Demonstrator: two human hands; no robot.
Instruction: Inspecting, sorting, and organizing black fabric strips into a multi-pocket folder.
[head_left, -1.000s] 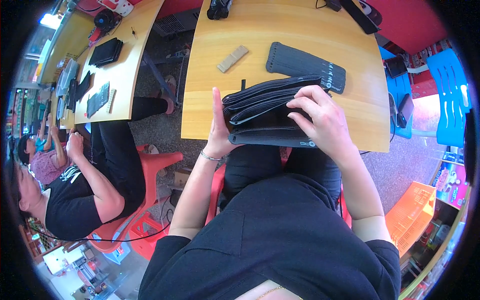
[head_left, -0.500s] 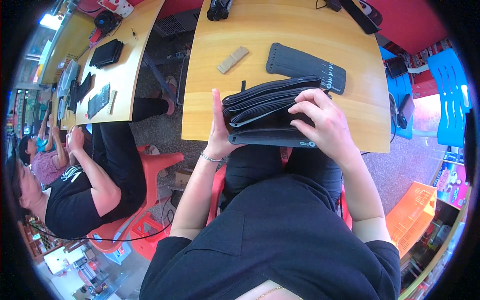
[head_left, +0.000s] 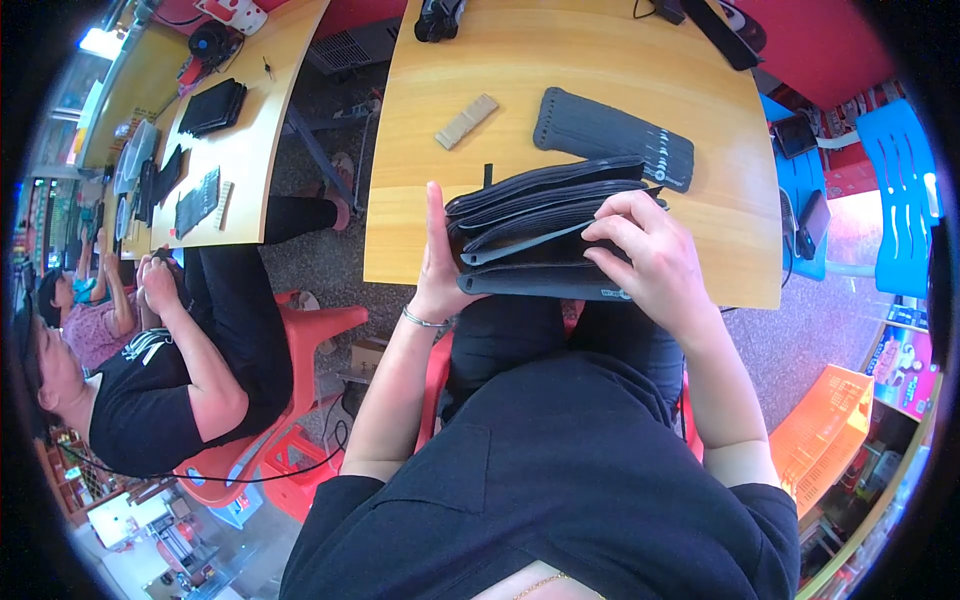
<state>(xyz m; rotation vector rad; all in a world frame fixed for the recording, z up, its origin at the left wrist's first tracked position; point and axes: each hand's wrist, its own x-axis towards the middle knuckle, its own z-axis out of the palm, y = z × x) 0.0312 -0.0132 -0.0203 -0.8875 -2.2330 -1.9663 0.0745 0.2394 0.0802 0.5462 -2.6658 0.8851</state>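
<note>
Over my lap, at the table's front edge, is a thick stack of flat black fabric pieces, its layers fanned apart. My left hand holds the stack's left end, thumb pointing up, most of its fingers hidden beneath. At the right end my right hand has its thumb and forefinger bent close together beside the gap between layers; whether a layer is pinched there is hidden. Just beyond lies a flat dark grey bundle with a scalloped left end and white marks on the right.
A small tan strip rests on the wooden table. Black items sit at its far edge. Blue chairs stand to the right, with an orange basket lower down. At left, another person sits by a second table.
The stack's layers gape a little wider near my right hand, and that hand has shifted slightly right and down. My left hand stays at the left end.
</note>
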